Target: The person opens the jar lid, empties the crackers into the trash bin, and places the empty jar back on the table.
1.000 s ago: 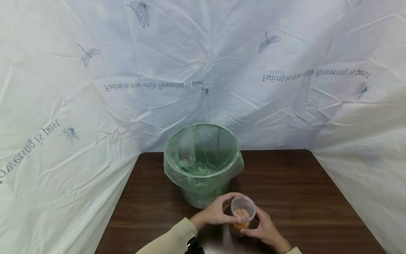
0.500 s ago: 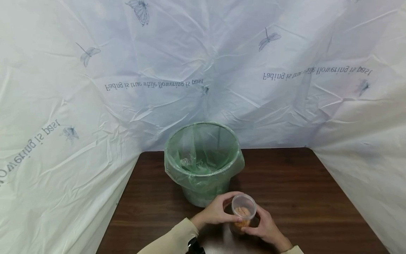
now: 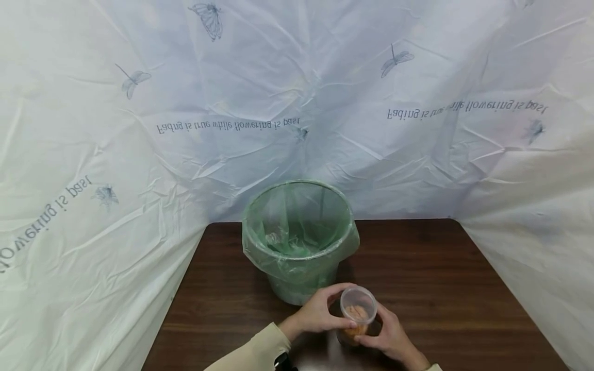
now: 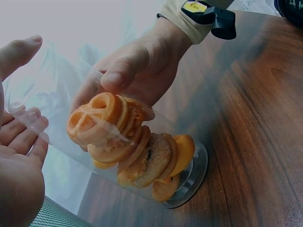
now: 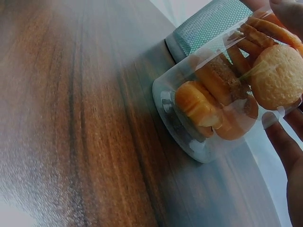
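Note:
A clear plastic jar (image 3: 359, 305) stands upright near the front edge of the wooden table, with baked, bread-like pieces inside. The left hand (image 3: 322, 310) holds its upper left side, thumb at the front, fingers round behind. On the right side, lower down, the right hand (image 3: 392, 335) grips the jar between thumb and fingers. Stacked orange-brown pieces (image 4: 109, 123) show through the wall in the left wrist view. In the right wrist view a round bun (image 5: 277, 77) and bread-like pieces (image 5: 199, 104) lie inside, above the clear base.
Just behind the hands stands a mesh bin (image 3: 297, 296) lined with a green translucent bag (image 3: 301, 265), some crumpled film inside it. A white printed sheet (image 3: 297, 93) hangs behind and at both sides of the dark brown table (image 3: 417, 268).
The hands keep their hold and the jar stays in place. Only the head view has shifted very slightly.

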Demonstrator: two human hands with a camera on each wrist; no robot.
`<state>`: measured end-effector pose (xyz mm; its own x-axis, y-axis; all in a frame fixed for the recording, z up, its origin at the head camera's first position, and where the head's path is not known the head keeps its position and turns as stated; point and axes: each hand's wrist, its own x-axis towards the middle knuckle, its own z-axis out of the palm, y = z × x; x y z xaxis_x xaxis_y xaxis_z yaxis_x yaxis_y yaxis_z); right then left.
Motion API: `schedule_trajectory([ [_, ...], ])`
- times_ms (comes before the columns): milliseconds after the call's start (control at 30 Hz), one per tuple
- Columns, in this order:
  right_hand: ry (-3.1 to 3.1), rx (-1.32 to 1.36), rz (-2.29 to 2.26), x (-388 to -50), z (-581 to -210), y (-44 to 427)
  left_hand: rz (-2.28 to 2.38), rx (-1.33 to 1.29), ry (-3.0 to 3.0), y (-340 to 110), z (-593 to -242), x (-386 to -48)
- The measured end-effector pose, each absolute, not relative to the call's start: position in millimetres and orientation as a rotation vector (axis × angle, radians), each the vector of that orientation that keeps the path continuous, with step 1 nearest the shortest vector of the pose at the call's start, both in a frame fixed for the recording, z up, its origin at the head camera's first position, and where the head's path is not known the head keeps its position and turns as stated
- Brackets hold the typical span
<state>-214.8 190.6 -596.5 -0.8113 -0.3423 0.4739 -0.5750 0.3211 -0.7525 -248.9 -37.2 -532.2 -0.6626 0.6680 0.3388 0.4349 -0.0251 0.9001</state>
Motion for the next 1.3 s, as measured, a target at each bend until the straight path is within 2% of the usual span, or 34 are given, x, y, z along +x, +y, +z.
schedule_trajectory([
  [333, -2.347, 0.846, 1.485, -214.0, -598.1, 191.0, 1.733, 1.238, 2.171, -37.0, -529.5, -244.2],
  [567, -2.296, 0.88, 1.509, -212.9, -597.7, 189.6, 1.76, 1.12, 2.135, -35.2, -526.1, -239.0],
  [1300, -2.281, 0.876, 1.451, -215.5, -604.7, 189.7, 1.807, 1.082, 2.266, -31.8, -528.3, -231.8],
])
